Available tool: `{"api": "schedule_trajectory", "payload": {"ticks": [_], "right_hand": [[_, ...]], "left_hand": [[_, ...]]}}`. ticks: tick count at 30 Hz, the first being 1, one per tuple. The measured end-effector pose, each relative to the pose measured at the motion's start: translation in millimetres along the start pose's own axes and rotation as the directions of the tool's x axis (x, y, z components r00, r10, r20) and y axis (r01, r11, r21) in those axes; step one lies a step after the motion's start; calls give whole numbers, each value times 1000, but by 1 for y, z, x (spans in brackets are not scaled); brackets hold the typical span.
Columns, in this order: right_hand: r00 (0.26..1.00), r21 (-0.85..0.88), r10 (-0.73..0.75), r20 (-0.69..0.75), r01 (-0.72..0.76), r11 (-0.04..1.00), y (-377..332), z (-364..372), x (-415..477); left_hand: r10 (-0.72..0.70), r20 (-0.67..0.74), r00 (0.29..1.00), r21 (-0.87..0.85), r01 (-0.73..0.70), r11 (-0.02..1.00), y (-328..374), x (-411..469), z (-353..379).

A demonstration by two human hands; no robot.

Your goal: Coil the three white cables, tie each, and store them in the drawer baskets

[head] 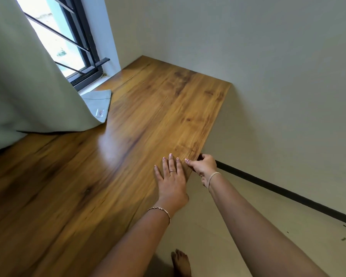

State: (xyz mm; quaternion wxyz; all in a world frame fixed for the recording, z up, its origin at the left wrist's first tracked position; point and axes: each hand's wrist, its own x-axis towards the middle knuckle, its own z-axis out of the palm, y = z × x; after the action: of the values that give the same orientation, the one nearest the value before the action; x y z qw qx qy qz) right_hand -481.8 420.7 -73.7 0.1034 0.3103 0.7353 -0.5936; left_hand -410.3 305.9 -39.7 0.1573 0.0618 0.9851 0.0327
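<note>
- L hand: left hand (171,176) lies flat on the wooden desktop (148,108) near its right-hand edge. Fingers are straight and slightly spread, holding nothing.
- R hand: right hand (203,166) grips that same desktop edge, thumb on top and fingers curled over the side. Can't tell what the fingertips touch below.
- Task things: no cables, drawer or baskets in view. Prob. under or beside the desk, out of shot.
- Step in hand (my read): finding or opening something at the desk's side, w/ the L hand bracing.
- To do it well:
  - keep the L palm pressing down so the top doesn't shift
  - pull w/ the R hand straight out from the edge, not up
  - look down under the edge before tugging
- Edges: the right edge runs from the hands back to the wall (268,76). The far corner sits against the wall, so there's no room behind it.
- Open room: bare floor (248,226) lies right of the desk, w/ a black baseboard (288,193) along the wall, so there's space to pull sideways.
- Mind the bare foot (181,262) near the desk side, close to anything that slides out.
- Left side: the curtain (28,86) hangs over the desk, its hem (100,100) lying on the top by the window (54,37). It's well apart from both hands.
</note>
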Motion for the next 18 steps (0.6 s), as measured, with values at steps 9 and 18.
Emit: {"api": "schedule_trajectory", "payload": {"ticks": [9,18], "right_hand": [[999,133,-39,11,37,990,8,-1,-2],[918,-464,-387,-81,309,830,-25,16,-55]], "left_hand": [[76,-161,984,-77,-90,993,-15,1,8],[-116,-242,963,-320,34,947,-75,-14,-14]]}}
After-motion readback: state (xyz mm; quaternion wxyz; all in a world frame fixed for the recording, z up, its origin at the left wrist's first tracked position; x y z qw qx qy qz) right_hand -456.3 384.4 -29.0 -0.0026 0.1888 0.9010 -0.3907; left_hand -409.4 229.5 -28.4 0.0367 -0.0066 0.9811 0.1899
